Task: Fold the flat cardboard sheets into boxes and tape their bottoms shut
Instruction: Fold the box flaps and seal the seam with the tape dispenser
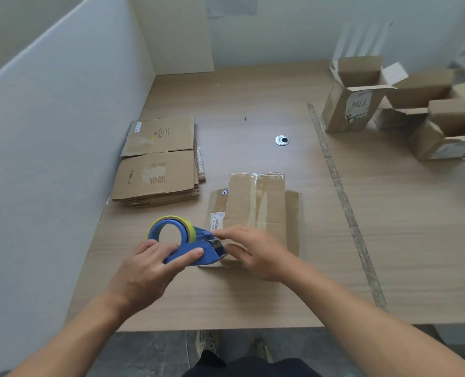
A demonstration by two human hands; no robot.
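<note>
The stack of flat cardboard sheets [158,161] lies on the left of the table [253,295], close to the white wall [49,159]; the top sheet has black letters down its side that look like "LYYH0217", and some small print that is too tiny to read; far on the right stands an open box [345,104] with a white label that says "7786" upside down; more open boxes [443,118] sit just beside it; the box in the middle [256,205] lies on its side in front of the person, with shiny tape down its top face; it has a white sticker [217,220] with print too small to read, and a little white tag [225,191] with a scribble like "23"; the left hand [149,268] grips the blue tape dispenser [182,240], with its fingers curled round the handle and its thumb along the side; a yellow roll of tape [183,224] sits on the dispenser; the dispenser's front end is at the near left corner of the box; the right hand [253,251] is partly closed, and its first finger and thumb pinch the front end of the dispenser; I cannot tell if it has the tape end between them; a long strip of clear tape [343,200] is stuck along the table on the right; a small metal ring [281,140] is set in the table top.
</note>
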